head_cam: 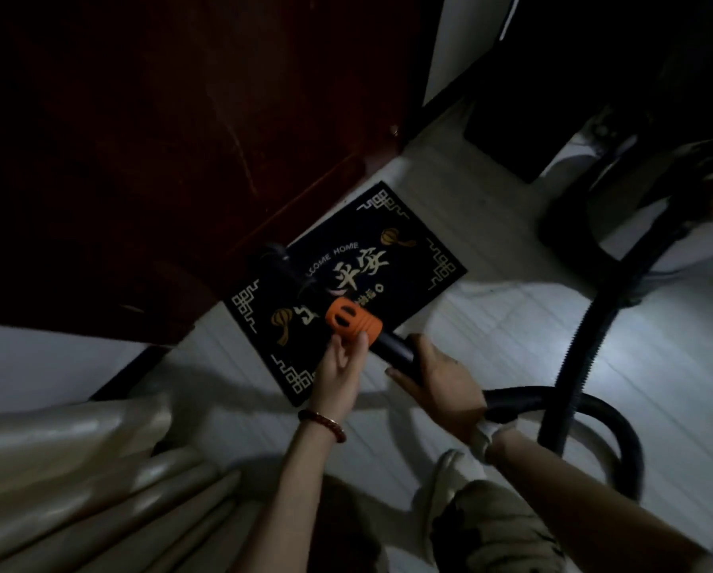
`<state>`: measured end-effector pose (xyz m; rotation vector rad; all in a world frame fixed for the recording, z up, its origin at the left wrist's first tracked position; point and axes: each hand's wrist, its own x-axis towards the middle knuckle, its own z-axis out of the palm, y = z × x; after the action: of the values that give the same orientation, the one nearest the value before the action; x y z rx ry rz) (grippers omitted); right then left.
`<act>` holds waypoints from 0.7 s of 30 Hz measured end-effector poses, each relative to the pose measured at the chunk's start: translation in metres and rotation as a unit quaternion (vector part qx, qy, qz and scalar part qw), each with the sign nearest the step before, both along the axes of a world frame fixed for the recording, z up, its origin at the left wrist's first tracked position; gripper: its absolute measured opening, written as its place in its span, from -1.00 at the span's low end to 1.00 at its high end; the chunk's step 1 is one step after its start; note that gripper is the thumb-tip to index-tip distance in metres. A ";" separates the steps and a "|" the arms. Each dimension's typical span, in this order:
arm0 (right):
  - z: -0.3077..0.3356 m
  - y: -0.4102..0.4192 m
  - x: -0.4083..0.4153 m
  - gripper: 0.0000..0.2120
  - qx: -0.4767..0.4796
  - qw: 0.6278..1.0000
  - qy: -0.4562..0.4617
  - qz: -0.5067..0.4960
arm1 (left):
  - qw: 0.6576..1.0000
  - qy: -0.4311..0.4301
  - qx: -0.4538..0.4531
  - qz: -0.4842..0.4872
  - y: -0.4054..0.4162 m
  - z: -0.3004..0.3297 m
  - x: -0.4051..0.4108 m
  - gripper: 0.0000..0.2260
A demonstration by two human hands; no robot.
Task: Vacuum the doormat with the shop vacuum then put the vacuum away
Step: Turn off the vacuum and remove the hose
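A dark doormat (408, 250) with gold patterns and "WELCOME HOME" lettering lies on the pale floor by a dark red door. A black vacuum wand (392, 347) with an orange collar (352, 320) reaches across the mat, and its nozzle end (278, 258) rests near the mat's far left edge. My right hand (437, 386) grips the wand's black tube. My left hand (340, 370), with a bead bracelet on the wrist, has its fingertips on the orange collar with fingers fairly straight. The black hose (573, 353) loops right and up to the dark shop vacuum body (635, 192).
The dark red door (160, 138) fills the upper left. Pale glossy rolled material (78, 469) lies at the lower left. A dark mat or box (524, 130) sits on the floor at the upper right. Bare pale floor (491, 316) lies between the doormat and the hose.
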<state>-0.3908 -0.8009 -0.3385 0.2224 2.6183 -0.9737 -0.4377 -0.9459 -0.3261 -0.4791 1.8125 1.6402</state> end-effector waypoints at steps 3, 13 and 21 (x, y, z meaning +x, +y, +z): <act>0.065 0.007 0.018 -0.57 -0.025 0.999 -0.002 -0.021 | 0.998 -0.006 0.033 0.046 0.032 0.069 0.002 -0.62; 0.186 0.101 0.058 -0.61 -0.137 0.990 -0.004 -0.034 | 0.991 0.010 0.124 0.056 0.128 0.213 0.014 -0.14; 0.237 0.189 0.008 -0.70 -0.214 0.951 0.013 -0.224 | 0.995 0.095 0.042 -0.006 0.193 0.250 -0.022 -0.62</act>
<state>-0.3824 -0.6116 -0.1012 0.7135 2.3416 -1.6701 -0.4594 -0.7524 -0.0763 -0.2823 1.8670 1.7970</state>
